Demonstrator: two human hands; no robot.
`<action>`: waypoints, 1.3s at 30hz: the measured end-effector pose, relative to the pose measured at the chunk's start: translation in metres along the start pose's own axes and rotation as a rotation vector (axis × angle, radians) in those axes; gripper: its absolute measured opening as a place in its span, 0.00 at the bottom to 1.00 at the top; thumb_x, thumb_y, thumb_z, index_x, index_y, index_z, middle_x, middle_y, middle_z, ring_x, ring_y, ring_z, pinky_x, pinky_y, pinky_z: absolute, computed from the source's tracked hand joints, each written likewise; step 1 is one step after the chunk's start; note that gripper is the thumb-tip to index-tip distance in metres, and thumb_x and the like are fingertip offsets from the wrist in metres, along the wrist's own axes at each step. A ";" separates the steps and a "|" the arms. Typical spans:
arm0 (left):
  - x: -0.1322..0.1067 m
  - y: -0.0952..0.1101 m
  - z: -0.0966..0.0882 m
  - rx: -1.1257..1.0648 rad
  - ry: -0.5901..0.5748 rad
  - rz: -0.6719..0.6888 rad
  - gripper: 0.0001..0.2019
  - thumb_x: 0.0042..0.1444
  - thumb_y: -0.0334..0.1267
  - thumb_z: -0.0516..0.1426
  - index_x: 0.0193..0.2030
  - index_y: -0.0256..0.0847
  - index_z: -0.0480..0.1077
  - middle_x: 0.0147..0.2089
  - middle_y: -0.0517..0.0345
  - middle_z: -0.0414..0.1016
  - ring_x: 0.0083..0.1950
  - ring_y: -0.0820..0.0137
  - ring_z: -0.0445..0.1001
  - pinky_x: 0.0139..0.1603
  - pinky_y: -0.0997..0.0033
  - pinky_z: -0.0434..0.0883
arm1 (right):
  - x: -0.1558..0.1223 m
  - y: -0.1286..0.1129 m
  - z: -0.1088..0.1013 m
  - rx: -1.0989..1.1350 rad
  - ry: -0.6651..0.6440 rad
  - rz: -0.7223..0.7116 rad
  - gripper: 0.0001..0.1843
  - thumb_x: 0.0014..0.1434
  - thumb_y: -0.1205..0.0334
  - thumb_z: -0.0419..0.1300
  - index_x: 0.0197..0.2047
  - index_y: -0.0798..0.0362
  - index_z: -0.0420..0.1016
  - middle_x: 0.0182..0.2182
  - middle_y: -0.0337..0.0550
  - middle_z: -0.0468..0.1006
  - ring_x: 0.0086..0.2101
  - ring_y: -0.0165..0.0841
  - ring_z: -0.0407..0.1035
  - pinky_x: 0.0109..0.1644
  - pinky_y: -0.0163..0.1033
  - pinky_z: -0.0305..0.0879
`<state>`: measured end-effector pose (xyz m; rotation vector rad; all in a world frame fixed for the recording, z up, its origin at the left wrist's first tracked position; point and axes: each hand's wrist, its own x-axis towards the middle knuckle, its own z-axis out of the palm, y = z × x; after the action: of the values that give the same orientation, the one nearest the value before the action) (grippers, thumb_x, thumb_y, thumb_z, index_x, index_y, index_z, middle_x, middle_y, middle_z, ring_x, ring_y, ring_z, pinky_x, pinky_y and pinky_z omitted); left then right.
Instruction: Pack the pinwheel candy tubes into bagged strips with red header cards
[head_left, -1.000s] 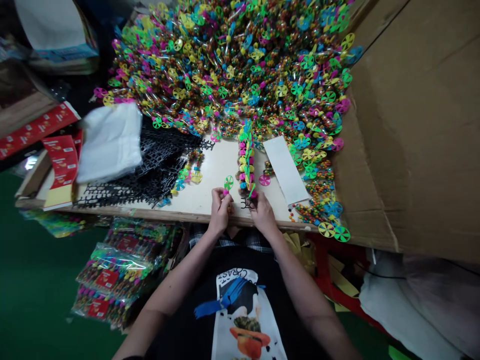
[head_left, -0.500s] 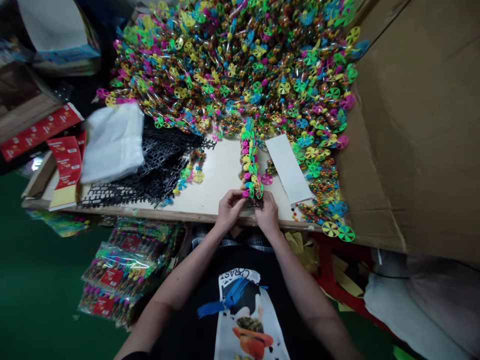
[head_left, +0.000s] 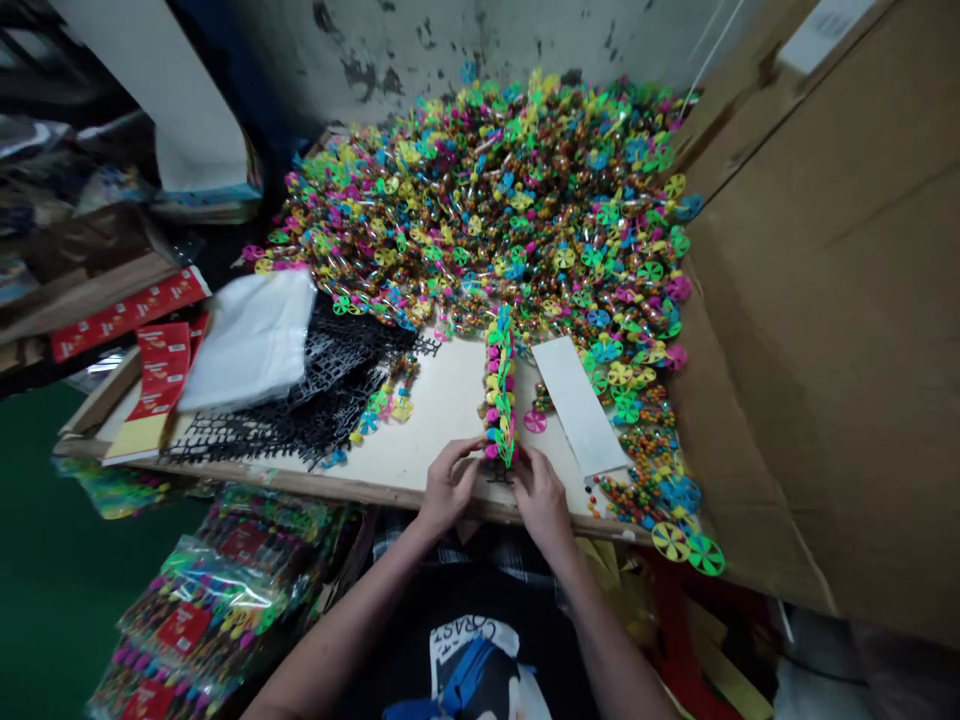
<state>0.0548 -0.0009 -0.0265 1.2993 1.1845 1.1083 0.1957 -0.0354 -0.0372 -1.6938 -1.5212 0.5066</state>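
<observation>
A long row of coloured pinwheel candy toys [head_left: 499, 385] stands on edge on the pale board [head_left: 439, 400], running away from me. My left hand [head_left: 450, 488] and my right hand [head_left: 538, 495] are curled round the near end of that row, one on each side, fingers pressing it together. A huge heap of loose pinwheel candy tubes [head_left: 517, 210] fills the far half of the board. Black plastic racks [head_left: 315, 390] lie in a pile to the left.
A white card strip [head_left: 581, 405] lies right of the row. White bags [head_left: 251, 340] and red header cards [head_left: 161, 365] sit at the left. A tall cardboard wall [head_left: 825, 330] closes the right side. Filled packs [head_left: 202, 610] hang below the board edge.
My left hand brought a green pinwheel toy to the near end of the row, and both hands closed round that end. The camera tilted up, showing the back wall.
</observation>
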 end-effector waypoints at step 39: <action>0.208 0.035 -0.067 -0.280 -0.052 -0.148 0.15 0.46 0.43 0.62 0.37 0.35 0.71 0.26 0.60 0.72 0.27 0.75 0.71 0.32 0.73 0.68 | 0.339 0.030 0.033 -0.693 -0.177 -0.213 0.15 0.55 0.64 0.58 0.47 0.55 0.74 0.42 0.53 0.73 0.42 0.42 0.67 0.45 0.43 0.63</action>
<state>0.0106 0.2123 0.0121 1.0039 1.0282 1.0819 0.2589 0.2991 -0.0110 -1.9848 -2.1440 -0.0012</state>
